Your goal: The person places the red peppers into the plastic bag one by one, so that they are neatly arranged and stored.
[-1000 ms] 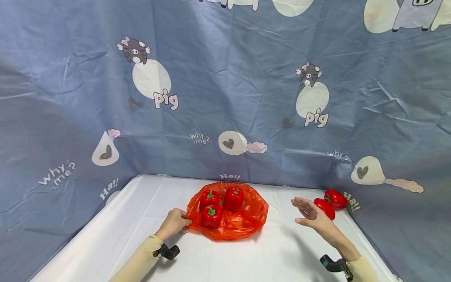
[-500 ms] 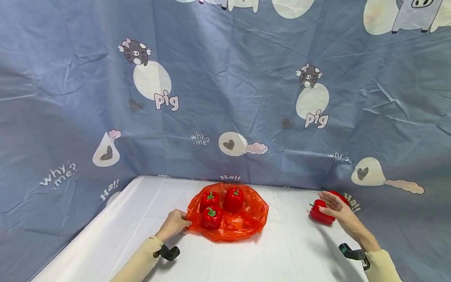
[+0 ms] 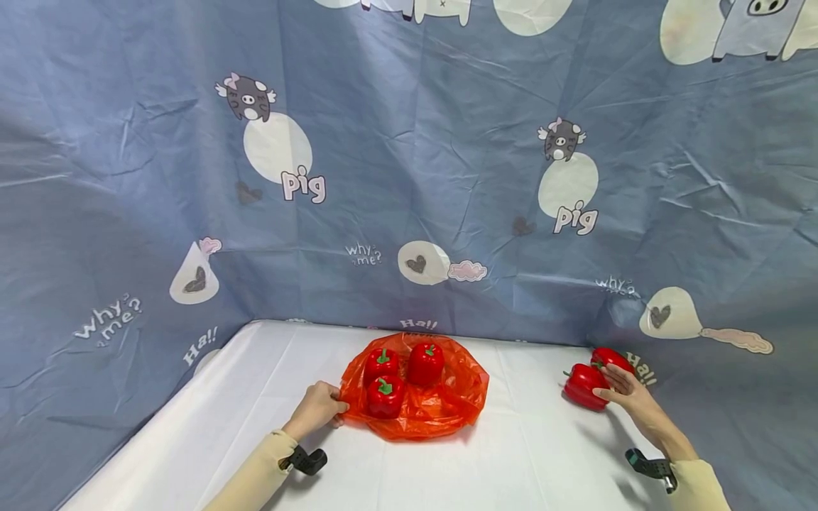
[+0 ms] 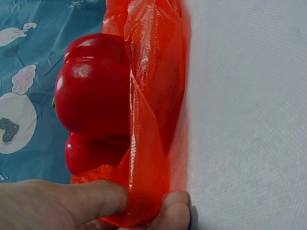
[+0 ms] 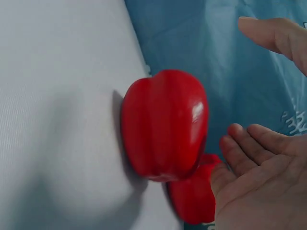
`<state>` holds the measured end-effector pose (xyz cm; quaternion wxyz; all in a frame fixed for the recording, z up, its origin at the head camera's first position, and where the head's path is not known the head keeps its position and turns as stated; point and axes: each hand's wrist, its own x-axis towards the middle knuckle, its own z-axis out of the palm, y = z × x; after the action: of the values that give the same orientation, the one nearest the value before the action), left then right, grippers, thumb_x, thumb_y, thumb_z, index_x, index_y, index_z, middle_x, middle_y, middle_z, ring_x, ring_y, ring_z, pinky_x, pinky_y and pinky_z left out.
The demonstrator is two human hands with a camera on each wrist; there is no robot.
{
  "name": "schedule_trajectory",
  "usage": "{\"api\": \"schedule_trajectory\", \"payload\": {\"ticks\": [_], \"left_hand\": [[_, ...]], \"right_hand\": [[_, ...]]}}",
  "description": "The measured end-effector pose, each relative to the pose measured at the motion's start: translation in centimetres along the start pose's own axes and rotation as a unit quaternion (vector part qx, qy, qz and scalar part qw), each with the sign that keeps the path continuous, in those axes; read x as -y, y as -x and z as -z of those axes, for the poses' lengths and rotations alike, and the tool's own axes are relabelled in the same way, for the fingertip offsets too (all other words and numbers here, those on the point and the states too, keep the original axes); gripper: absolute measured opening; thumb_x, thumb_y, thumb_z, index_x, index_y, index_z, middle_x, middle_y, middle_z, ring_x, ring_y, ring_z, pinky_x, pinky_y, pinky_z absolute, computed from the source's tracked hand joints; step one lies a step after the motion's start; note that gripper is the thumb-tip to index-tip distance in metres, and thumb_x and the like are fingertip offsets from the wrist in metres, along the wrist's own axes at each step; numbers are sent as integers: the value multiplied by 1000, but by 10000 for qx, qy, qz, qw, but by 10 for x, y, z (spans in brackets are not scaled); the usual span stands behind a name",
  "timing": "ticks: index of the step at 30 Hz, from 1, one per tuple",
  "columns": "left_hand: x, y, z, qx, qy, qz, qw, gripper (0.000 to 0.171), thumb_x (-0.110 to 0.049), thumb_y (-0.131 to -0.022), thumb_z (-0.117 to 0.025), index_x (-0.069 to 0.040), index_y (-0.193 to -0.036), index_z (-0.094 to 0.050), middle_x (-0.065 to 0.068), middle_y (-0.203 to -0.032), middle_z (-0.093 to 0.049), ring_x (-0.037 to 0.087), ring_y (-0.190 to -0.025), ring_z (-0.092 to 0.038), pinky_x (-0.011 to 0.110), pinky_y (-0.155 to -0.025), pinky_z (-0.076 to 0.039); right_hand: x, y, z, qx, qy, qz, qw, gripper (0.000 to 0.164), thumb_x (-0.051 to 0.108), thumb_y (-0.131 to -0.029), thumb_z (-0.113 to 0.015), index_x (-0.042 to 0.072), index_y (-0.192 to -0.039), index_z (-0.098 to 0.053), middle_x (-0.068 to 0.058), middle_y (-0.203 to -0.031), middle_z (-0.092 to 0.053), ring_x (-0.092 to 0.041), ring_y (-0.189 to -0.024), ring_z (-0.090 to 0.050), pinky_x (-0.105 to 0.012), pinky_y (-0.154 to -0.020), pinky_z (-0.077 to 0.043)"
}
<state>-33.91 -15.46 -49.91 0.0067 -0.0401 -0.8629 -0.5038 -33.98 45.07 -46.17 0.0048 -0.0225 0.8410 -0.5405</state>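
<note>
My left hand (image 3: pixel 317 409) pinches the left edge of a red-orange plastic bag (image 3: pixel 441 411), thumb inside the rim and fingers outside it. Three red bell peppers with green stems sit in the bag's mouth: a front one (image 3: pixel 385 396), one behind it (image 3: pixel 381 363) and one to the right (image 3: pixel 425 364). At the far right, my right hand (image 3: pixel 629 394) is beside a red bell pepper (image 5: pixel 165 125) lying on its side, thumb and fingers spread apart with nothing between them. Another red bell pepper (image 5: pixel 194 191) lies behind that one, partly covered by it and the fingers.
A white cloth (image 3: pixel 498 468) covers the table. Blue printed fabric (image 3: pixel 447 142) hangs behind and along both sides, close behind the two peppers at the right. A black strap (image 3: pixel 303 459) is on the left wrist and another strap (image 3: pixel 650 465) on the right.
My right hand has moved right, over to the two loose peppers. The nearer loose pepper has turned, its stem now pointing left. My left hand keeps its pinch on the bag.
</note>
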Motion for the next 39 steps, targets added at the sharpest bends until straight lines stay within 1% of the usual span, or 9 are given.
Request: {"api": "schedule_trajectory", "payload": {"ticks": [2,4,7,10,16,24,29,34,39], "left_hand": [[1,0,0,-6,6,26,10000,3,6,-80,-66,7,-78,-67,11,-59,-65,13,-45,-61,30,-48,-58],[1,0,0,-6,19,46,10000,3,6,-80,-66,7,-78,-67,10,-59,-64,13,-45,-60,30,-48,-58],[2,0,0,-10,25,69,10000,4,7,-80,-66,5,-76,-67,10,-58,-64,12,-44,-60,30,-48,-58],[2,-1,-1,-18,19,89,10000,5,7,-80,-66,5,-76,-68,9,-58,-64,12,-44,-59,30,-48,-58],[2,-1,-1,-22,39,101,9999,3,6,-80,-66,6,-77,-68,8,-60,-64,12,-45,-60,29,-49,-58],[2,-1,-2,42,8,40,10000,4,6,-81,-65,6,-78,-68,9,-59,-64,12,-45,-60,30,-48,-58],[2,-1,-1,59,39,68,10000,5,6,-81,-65,7,-77,-68,10,-58,-64,12,-44,-60,29,-48,-58],[1,-1,-1,60,60,42,10000,5,6,-80,-65,6,-76,-67,11,-58,-65,11,-44,-60,29,-48,-58],[1,0,0,42,61,-38,10000,5,7,-80,-65,6,-76,-67,11,-57,-65,11,-44,-60,29,-47,-58]], "right_hand": [[-3,-1,0,-27,33,-118,9999,89,23,-93,-63,-2,-152,-1,-27,-158,-11,-43,-144,-11,-49,-119,-25],[-5,-3,-2,-37,1,-184,9998,91,22,-92,-64,-4,-151,0,-27,-158,-10,-44,-144,-9,-60,-117,-13],[-7,-5,-4,-3,33,-264,9996,94,22,-91,-65,-4,-151,2,-29,-157,-7,-46,-144,-7,-62,-117,-11],[-8,-7,-6,33,117,-317,9994,96,23,-90,-66,-4,-151,4,-31,-157,-4,-48,-144,-4,-63,-116,-12],[-14,-16,-5,-46,581,-438,9973,102,28,-89,-68,-4,-151,6,-33,-156,2,-51,-143,-2,-65,-114,-16],[-27,-24,-4,-152,1198,-692,9903,101,28,-87,-68,-5,-150,3,-38,-152,-2,-57,-136,-12,-73,-110,-16],[-34,-29,-7,-152,1336,-712,9884,96,21,-86,-66,-4,-150,1,-41,-149,-6,-60,-134,-14,-74,-108,-17],[-33,-32,-11,-189,1447,-626,9873,94,12,-83,-64,-5,-150,0,-43,-147,-8,-61,-133,-14,-74,-109,-15],[-32,-34,-13,-135,1523,-625,9863,94,13,-83,-65,-6,-149,0,-44,-146,-9,-62,-133,-14,-74,-108,-16]]}}
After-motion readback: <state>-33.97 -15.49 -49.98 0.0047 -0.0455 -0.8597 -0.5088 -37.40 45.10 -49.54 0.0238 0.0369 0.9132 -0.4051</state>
